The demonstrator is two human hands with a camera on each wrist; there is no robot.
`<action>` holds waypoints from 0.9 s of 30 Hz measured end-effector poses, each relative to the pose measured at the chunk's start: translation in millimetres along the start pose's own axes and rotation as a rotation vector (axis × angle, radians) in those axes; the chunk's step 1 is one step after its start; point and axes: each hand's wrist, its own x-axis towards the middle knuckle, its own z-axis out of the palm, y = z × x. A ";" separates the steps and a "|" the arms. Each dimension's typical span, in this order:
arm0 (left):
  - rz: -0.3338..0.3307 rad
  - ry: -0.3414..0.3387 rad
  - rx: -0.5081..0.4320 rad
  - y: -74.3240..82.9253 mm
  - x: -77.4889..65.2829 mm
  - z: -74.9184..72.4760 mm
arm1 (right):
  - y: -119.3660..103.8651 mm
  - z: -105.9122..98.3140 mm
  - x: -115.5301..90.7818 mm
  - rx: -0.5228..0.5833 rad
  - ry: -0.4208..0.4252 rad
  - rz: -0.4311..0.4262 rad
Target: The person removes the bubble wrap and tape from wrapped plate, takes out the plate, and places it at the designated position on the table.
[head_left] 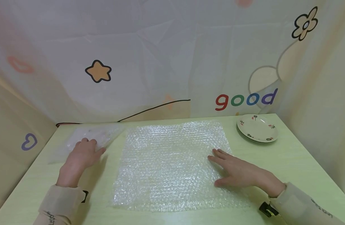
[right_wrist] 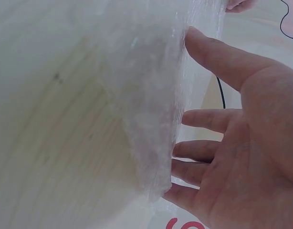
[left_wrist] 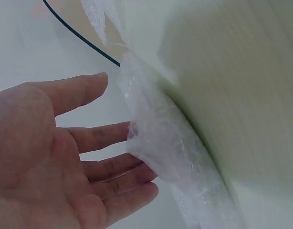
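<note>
A large sheet of clear bubble wrap (head_left: 169, 165) lies flat in the middle of the table. My right hand (head_left: 238, 170) rests over its right side, fingers spread; in the right wrist view the fingertips (right_wrist: 182, 150) touch the edge of the wrap (right_wrist: 151, 109). To the left lies a smaller pile of clear plastic wrap (head_left: 104, 132). My left hand (head_left: 82, 153) reaches onto this pile from the front. The left wrist view shows its fingers (left_wrist: 108, 136) nearly straight, with fingertips at the plastic (left_wrist: 165, 138) and partly hidden by it.
Two stacked white plates (head_left: 258, 128) with small printed pictures stand at the back right of the pale green table (head_left: 296, 165). A printed curtain (head_left: 166, 62) hangs behind the table and along both sides.
</note>
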 end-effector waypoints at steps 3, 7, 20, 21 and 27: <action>0.005 0.013 -0.007 -0.1 0.9 0.5 | -0.3 -0.1 0.0 0.002 -0.001 0.001; 0.010 0.020 -0.022 -0.1 2.0 1.4 | -0.4 -0.2 0.0 0.003 0.001 -0.001; 0.005 0.007 -0.032 5.7 -1.4 4.0 | 0.1 -0.5 0.4 0.003 0.006 -0.012; 0.006 0.004 -0.033 6.3 -1.8 4.1 | 0.2 -0.5 0.4 0.003 0.007 -0.014; 0.028 -0.001 -0.041 10.0 -4.2 4.7 | 0.6 -0.3 -0.2 0.000 0.008 -0.018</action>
